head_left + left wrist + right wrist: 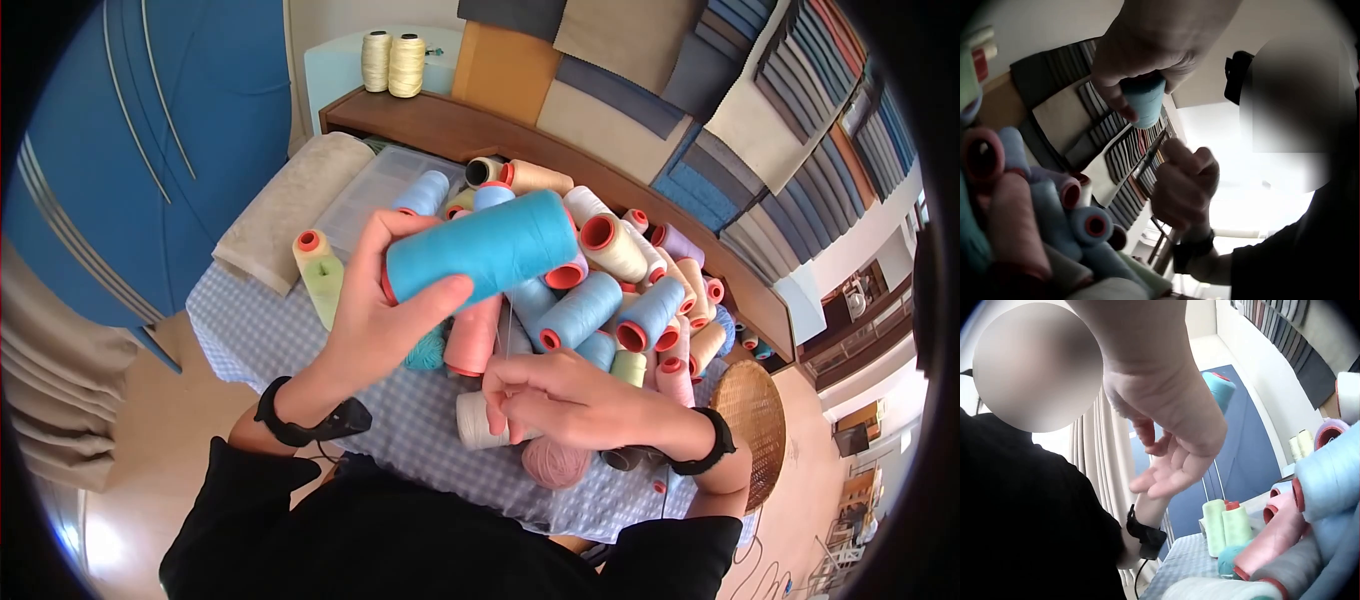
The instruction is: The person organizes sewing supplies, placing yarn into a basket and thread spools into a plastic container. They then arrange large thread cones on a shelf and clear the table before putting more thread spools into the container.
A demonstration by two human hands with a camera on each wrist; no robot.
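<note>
A large teal thread spool point(485, 245) lies tilted in my left hand point(372, 318), its fingers and thumb round the left end, above the pile. In the left wrist view the spool point(1145, 103) hangs from the left hand point(1150, 40). My right hand point(565, 400), fingers curled, is below and right of the spool, over a white spool point(475, 420). A thin thread point(509, 325) runs from the teal spool down to its pinched fingertips. The right wrist view shows the right hand point(1175, 415) before the left palm point(1179, 469); its fingertips are partly hidden.
Blue, pink, cream and orange spools pile on the checked cloth point(235, 320). A pink yarn ball point(556, 462) sits near the front edge, a wicker basket point(750, 430) at the right. Behind are a clear tray point(350, 205), folded fabric point(290, 205) and a wooden ledge point(440, 120).
</note>
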